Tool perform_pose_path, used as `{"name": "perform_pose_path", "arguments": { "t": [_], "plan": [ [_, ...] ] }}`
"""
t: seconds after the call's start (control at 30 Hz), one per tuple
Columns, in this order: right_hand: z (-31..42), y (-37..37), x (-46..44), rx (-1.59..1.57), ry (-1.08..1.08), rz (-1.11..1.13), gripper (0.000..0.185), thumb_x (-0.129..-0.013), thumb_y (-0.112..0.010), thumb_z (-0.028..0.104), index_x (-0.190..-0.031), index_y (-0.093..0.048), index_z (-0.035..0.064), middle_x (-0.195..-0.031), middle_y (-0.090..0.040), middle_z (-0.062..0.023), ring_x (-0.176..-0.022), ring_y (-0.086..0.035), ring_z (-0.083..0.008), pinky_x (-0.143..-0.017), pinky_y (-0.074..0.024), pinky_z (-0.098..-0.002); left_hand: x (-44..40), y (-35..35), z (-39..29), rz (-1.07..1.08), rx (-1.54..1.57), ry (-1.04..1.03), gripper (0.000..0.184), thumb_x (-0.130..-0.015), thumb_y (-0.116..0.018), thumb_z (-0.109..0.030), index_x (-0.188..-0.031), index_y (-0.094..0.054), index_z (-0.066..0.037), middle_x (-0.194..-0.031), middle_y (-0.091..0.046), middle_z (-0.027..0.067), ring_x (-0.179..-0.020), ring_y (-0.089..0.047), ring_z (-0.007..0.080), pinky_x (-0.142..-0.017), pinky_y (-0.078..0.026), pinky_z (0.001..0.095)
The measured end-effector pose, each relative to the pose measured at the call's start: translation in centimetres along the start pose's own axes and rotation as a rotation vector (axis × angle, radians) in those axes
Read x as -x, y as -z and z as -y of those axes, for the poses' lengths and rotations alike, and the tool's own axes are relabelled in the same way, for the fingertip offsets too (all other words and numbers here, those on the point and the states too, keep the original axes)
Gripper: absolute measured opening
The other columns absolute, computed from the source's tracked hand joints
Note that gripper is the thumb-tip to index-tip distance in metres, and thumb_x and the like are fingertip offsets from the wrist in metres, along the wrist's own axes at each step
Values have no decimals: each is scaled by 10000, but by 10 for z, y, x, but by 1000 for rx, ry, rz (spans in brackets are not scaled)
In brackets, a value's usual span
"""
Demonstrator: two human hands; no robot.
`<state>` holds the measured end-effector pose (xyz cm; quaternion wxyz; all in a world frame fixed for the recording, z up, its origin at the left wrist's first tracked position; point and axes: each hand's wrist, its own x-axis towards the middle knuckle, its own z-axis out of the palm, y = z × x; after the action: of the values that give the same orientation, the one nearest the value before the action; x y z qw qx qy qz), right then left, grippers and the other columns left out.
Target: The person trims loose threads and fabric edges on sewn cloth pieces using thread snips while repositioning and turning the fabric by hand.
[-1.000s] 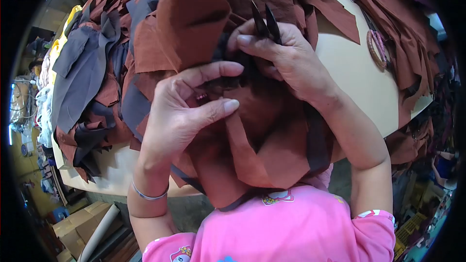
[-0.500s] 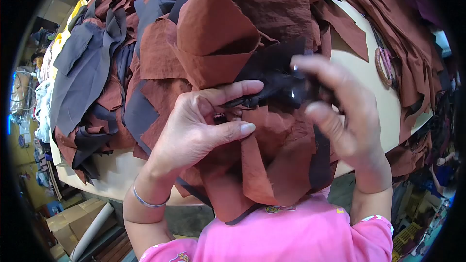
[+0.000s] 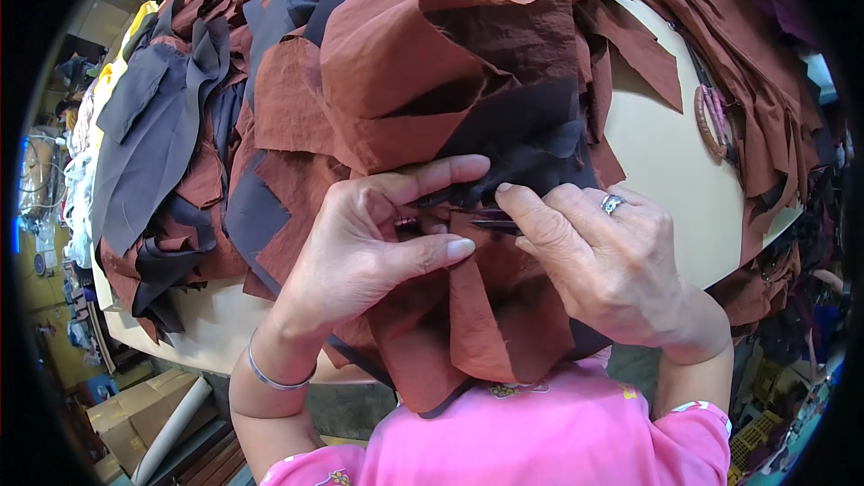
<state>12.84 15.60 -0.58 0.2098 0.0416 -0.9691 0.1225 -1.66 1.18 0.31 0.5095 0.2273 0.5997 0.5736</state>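
My left hand (image 3: 387, 234) is closed at a gathered spot in the rust-brown cloth (image 3: 486, 319), thumb below and index finger stretched along the top. A dark red ridged band shows between its fingers; what it belongs to is unclear. Close on the right, my right hand (image 3: 598, 252), with a ring on one finger, is bent around a thin, pointed dark metal tool (image 3: 495, 220). Its tip points left at the gathered cloth, and most of it is hidden by my fingers. Black cloth (image 3: 540, 148) lies just above both hands, under a raised rust-brown fold (image 3: 396, 99).
Rust-brown and dark grey cloth pieces (image 3: 148, 153) are heaped over the pale tabletop (image 3: 657, 166). Scissors with wrapped handles (image 3: 711, 121) rest at the right. Below the table's left edge are a cardboard box (image 3: 148, 409) and a pale tube (image 3: 171, 432).
My right hand has moved down and left, from a blurred position over the black cloth to beside my left hand. The thin tool's tip now shows. The brown fold above has shifted slightly.
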Motion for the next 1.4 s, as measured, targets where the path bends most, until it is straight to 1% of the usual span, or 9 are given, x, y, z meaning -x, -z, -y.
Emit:
{"name": "perform_pose_path", "arguments": {
  "t": [0.1,0.4,0.53,0.73,0.83,0.9,0.93,1.13,1.4],
  "plan": [
    [1,0,-3,10,19,-9,393,-680,-647,57,-1057,-566,-21,-669,-491,-39,-492,-476,-144,-430,-361,-281,1,4,-2,98,-23,2,513,-766,-643,12,-1236,-445,66,-1038,-605,80,-882,-571,81,-831,-457,225],
    [5,-1,-4,31,15,-39,416,-658,-641,41,-1062,-567,-27,-663,-498,-34,-484,-474,-136,-418,-354,-280,-1,6,-1,152,43,-19,562,-761,-650,8,-1265,-410,60,-1059,-596,103,-953,-580,125,-850,-458,243],
    [4,-6,-3,45,34,-85,401,-657,-634,37,-1048,-574,-31,-648,-495,-35,-474,-471,-133,-407,-344,-276,0,6,-1,143,13,-17,544,-762,-649,10,-1255,-425,59,-1100,-577,105,-925,-582,115,-844,-461,240],
    [5,-4,-4,56,52,-80,378,-654,-613,34,-1026,-589,-29,-638,-489,-36,-471,-466,-126,-401,-342,-269,0,4,1,141,15,-10,516,-757,-654,10,-1232,-457,54,-1172,-543,90,-904,-571,92,-835,-463,230],
    [5,0,-4,85,56,-27,396,-639,-604,42,-1028,-588,-29,-641,-489,-36,-469,-460,-124,-401,-341,-262,0,4,1,139,20,-23,506,-758,-655,7,-1225,-466,52,-1205,-525,80,-906,-562,83,-838,-461,230],
    [3,-3,-2,141,92,-37,392,-641,-573,103,-1009,-591,-28,-660,-465,-25,-490,-452,-104,-425,-341,-237,0,4,0,137,22,-8,497,-760,-655,3,-1220,-472,52,-1218,-518,73,-905,-559,81,-841,-460,233],
    [2,-4,-1,170,109,-42,395,-641,-557,134,-1000,-593,-27,-669,-453,-19,-500,-449,-94,-437,-340,-225,0,3,0,134,13,-13,497,-759,-656,2,-1219,-473,51,-1218,-519,73,-904,-559,80,-842,-460,234],
    [0,-7,1,147,100,-74,386,-644,-559,126,-997,-591,-26,-679,-457,-22,-496,-448,-97,-437,-350,-230,0,2,1,129,-29,-37,504,-752,-659,0,-1220,-478,45,-1190,-538,67,-899,-554,74,-847,-453,237],
    [1,-8,3,114,83,-53,382,-648,-554,125,-996,-584,-29,-677,-455,-24,-493,-458,-94,-433,-352,-220,0,1,2,132,-36,-30,499,-751,-658,0,-1217,-486,40,-1146,-557,51,-884,-547,58,-838,-449,231]
  ]
}}
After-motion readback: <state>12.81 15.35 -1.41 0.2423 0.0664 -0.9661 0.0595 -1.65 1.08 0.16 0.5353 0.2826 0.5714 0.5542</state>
